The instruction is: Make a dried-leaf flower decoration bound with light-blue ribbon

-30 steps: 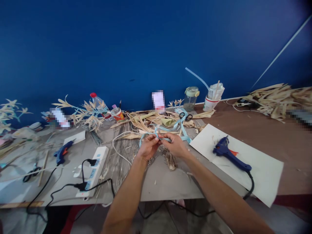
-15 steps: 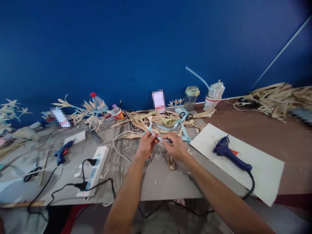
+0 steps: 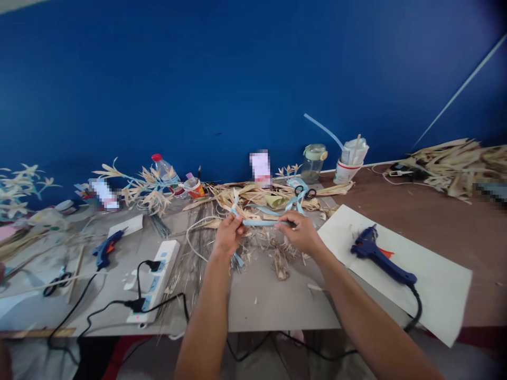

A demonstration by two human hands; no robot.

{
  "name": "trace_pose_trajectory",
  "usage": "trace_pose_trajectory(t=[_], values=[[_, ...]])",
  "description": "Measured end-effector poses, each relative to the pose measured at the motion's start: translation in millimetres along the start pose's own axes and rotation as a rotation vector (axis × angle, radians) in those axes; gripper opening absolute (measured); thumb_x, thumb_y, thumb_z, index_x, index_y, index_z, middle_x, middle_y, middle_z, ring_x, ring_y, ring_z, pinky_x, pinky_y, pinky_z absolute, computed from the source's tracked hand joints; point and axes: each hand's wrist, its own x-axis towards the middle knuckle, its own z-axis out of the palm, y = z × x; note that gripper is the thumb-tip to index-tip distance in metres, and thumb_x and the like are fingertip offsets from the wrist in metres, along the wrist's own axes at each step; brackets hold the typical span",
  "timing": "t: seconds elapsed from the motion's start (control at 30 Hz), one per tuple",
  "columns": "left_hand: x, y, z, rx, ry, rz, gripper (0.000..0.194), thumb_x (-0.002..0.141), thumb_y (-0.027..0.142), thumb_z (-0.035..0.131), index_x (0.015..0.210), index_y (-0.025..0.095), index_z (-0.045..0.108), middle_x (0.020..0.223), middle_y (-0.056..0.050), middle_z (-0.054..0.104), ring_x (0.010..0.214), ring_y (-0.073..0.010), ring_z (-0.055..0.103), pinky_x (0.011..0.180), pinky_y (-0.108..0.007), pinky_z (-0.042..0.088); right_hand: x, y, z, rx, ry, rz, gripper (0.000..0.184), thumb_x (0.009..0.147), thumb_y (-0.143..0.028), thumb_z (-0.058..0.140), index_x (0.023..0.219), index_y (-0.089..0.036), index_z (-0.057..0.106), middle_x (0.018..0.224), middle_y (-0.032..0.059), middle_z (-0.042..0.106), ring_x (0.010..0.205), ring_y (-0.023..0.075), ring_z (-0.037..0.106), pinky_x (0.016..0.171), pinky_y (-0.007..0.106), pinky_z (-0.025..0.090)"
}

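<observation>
My left hand (image 3: 229,232) pinches a small pale flower stem (image 3: 235,200) partly wrapped in light blue. From its fingers a light blue ribbon (image 3: 259,222) runs level and taut to my right hand (image 3: 300,230), which is closed on the ribbon's other stretch. More blue ribbon (image 3: 296,201) lies loosely behind the right hand, near black-handled scissors (image 3: 305,192). Dry corn husk strips (image 3: 253,194) are heaped just beyond both hands. Below them on the table lies a crumpled brown husk scrap (image 3: 281,266).
A blue glue gun (image 3: 382,261) rests on a white board (image 3: 431,295) at right. Another glue gun (image 3: 105,250) and a power strip (image 3: 166,269) with cords lie left. Thin wires (image 3: 194,253) spread beside it. A jar (image 3: 312,166), cup (image 3: 345,173) and bottle (image 3: 161,168) line the wall.
My hands have moved apart, the right one to the right, so a longer stretch of blue ribbon shows between them. The camera view has shifted slightly.
</observation>
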Motion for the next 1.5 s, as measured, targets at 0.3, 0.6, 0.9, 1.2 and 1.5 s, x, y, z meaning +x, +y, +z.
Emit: trace_pose_trajectory(t=[0.3, 0.6, 0.9, 1.2, 1.5], values=[[6.7, 9.5, -15.8, -0.181, 0.126, 0.035, 0.027, 0.066, 0.017, 0.075, 0.065, 0.015, 0.048, 0.049, 0.010, 0.045, 0.038, -0.0003, 0.034, 0.054, -0.021, 0.046, 7.4, 25.6, -26.1, -0.060, 0.079, 0.122, 0.017, 0.070, -0.029, 0.059, 0.077, -0.018, 0.068, 0.077, 0.0043, 0.068, 0.074, 0.0193, 0.059, 0.073, 0.032, 0.043], [8.8, 10.3, -20.9, -0.310, 0.120, 0.069, 0.020, 0.069, 0.011, 0.071, 0.068, 0.015, 0.051, 0.055, 0.009, 0.051, 0.038, 0.0009, 0.035, 0.055, -0.020, 0.048, 12.8, 60.8, -27.2, -0.158, 0.452, 0.084, 0.034, 0.069, -0.022, 0.052, 0.098, -0.016, 0.068, 0.107, 0.0133, 0.062, 0.105, 0.0283, 0.055, 0.093, 0.044, 0.041], [8.9, 7.3, -17.9, -0.272, 0.123, 0.075, 0.025, 0.068, 0.015, 0.074, 0.066, 0.015, 0.049, 0.053, 0.010, 0.049, 0.038, 0.0009, 0.035, 0.055, -0.020, 0.048, 12.4, 62.7, -18.6, -0.041, 0.500, 0.247, 0.038, 0.076, -0.029, 0.047, 0.107, -0.014, 0.065, 0.097, 0.0116, 0.067, 0.080, 0.0213, 0.059, 0.081, 0.038, 0.047], [7.2, 13.4, -25.7, -0.378, 0.164, -0.012, 0.020, 0.070, 0.013, 0.072, 0.070, 0.014, 0.052, 0.056, 0.010, 0.052, 0.037, 0.0030, 0.030, 0.057, -0.020, 0.049, 10.9, 58.7, -13.7, -0.076, 0.235, 0.253, 0.030, 0.078, -0.027, 0.047, 0.093, -0.017, 0.071, 0.097, 0.0091, 0.072, 0.087, 0.0221, 0.063, 0.083, 0.037, 0.046], [1.5, -4.1, 0.1, -0.012, -0.066, -0.090, 0.032, 0.058, 0.026, 0.081, 0.064, 0.014, 0.052, 0.054, 0.006, 0.053, 0.037, 0.0021, 0.030, 0.049, -0.016, 0.042, 10.2, 57.9, -8.8, -0.224, 0.109, 0.293, 0.025, 0.077, -0.017, 0.051, 0.093, -0.019, 0.070, 0.097, 0.0084, 0.071, 0.089, 0.0200, 0.064, 0.084, 0.034, 0.047]])
